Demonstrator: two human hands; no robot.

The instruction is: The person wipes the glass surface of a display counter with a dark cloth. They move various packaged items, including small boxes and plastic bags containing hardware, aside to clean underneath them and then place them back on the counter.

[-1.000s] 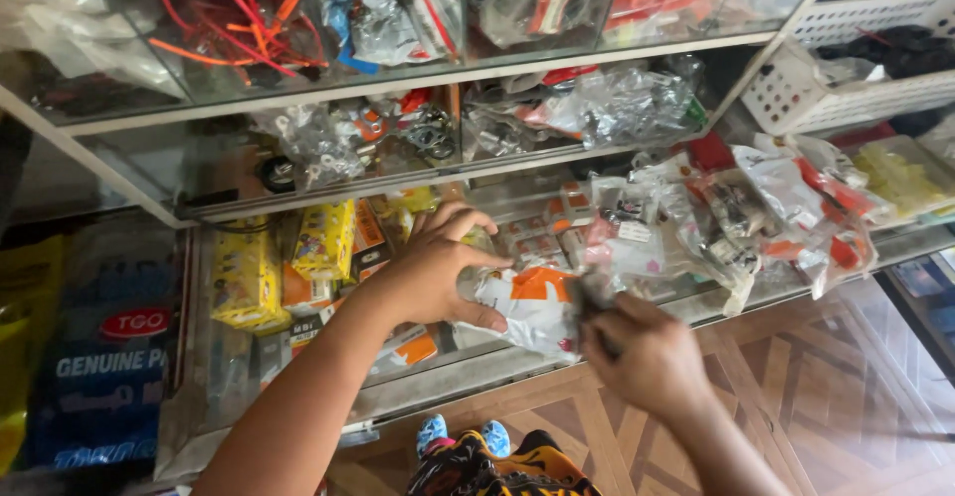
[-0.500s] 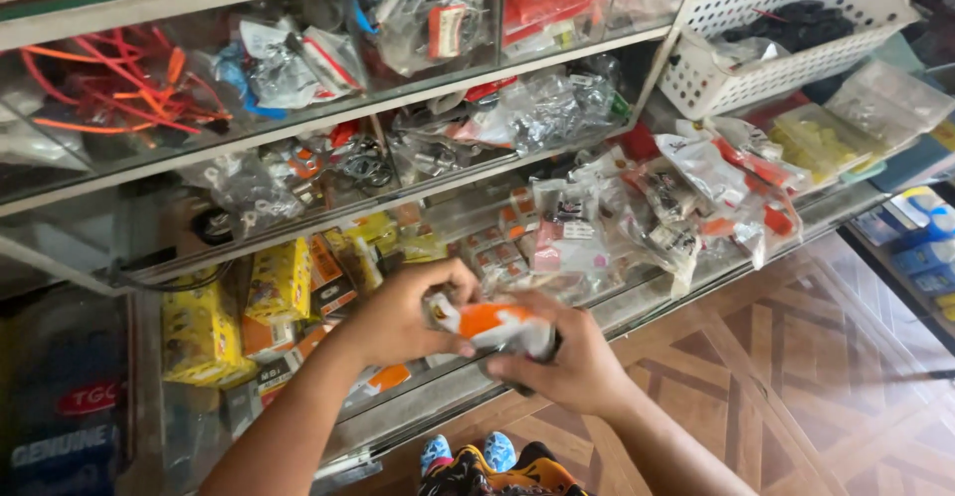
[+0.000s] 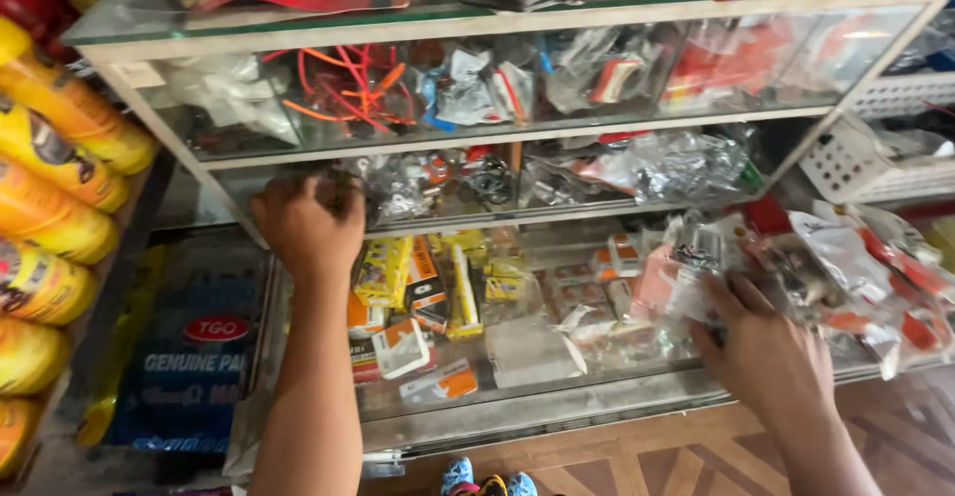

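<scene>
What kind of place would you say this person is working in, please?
Probably a small spare-parts shop: a glass display cabinet packed with bagged metal parts, boxed goods, and yellow bottles stacked alongside.

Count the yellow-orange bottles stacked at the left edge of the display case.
6 show, stacked in a column: the top bottle, then bottles at, and the lowest. More may lie beyond the frame edge. The left hand is nearest them.
</scene>
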